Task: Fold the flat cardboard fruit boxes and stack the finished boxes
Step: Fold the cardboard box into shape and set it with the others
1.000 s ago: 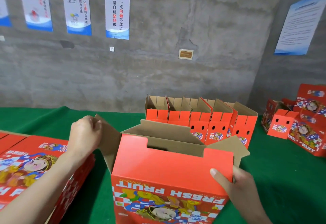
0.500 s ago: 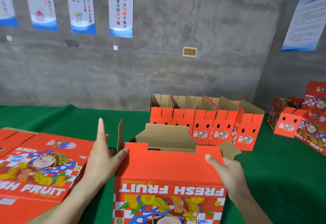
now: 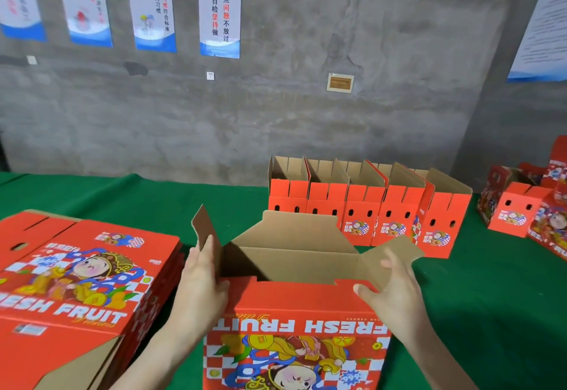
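A red "FRESH FRUIT" cardboard box [image 3: 294, 322] stands upside down in front of me, its brown flaps open at the top. My left hand [image 3: 202, 279] lies flat against the box's left side flap, fingers straight and thumb over the front edge. My right hand [image 3: 395, 288] presses the right side flap, fingers spread, thumb on the front panel's top edge. A stack of flat unfolded boxes [image 3: 70, 282] lies at my left. Several folded boxes [image 3: 368, 208] stand in a row at the back.
Green cloth [image 3: 491, 313] covers the table. More folded red boxes [image 3: 527, 214] are piled at the far right. A grey concrete wall with posters [image 3: 219, 9] rises behind the table.
The box has sunk lower and its inside now shows. My left hand went from a curled grip on the left flap to flat against it. My right hand shifted up onto the right flap.
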The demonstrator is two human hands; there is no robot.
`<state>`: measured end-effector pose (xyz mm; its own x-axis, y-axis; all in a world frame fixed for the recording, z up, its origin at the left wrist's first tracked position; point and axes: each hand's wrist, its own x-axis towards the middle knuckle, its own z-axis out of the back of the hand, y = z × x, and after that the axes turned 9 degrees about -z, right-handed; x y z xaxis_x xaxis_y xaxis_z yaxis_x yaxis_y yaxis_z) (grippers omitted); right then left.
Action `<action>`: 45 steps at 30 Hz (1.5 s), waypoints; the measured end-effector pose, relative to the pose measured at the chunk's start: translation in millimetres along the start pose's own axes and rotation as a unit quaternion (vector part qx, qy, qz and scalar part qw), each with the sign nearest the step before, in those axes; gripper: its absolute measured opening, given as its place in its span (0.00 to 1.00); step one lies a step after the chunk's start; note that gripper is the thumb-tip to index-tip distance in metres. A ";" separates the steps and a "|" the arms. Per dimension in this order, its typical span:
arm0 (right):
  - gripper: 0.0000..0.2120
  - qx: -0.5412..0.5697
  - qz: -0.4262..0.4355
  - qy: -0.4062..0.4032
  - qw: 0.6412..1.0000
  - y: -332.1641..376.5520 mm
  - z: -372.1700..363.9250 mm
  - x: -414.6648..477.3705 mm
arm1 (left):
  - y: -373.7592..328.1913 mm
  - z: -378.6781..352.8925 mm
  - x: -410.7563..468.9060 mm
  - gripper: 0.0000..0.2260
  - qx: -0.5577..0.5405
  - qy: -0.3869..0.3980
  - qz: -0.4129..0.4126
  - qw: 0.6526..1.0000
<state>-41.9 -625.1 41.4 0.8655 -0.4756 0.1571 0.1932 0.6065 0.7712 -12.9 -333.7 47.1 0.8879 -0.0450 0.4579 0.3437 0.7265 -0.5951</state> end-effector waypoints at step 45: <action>0.12 0.015 0.143 0.145 0.979 8.2 5.0 19.8 | 3.8 -7.1 50.8 0.25 -0.099 0.170 -0.109 0.974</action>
<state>-25.5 -632.7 53.9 0.9781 -0.0858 0.1898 -0.0851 0.6673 0.7399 35.7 -338.1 63.4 0.8261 -0.4317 0.3622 0.5572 0.5298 -0.6394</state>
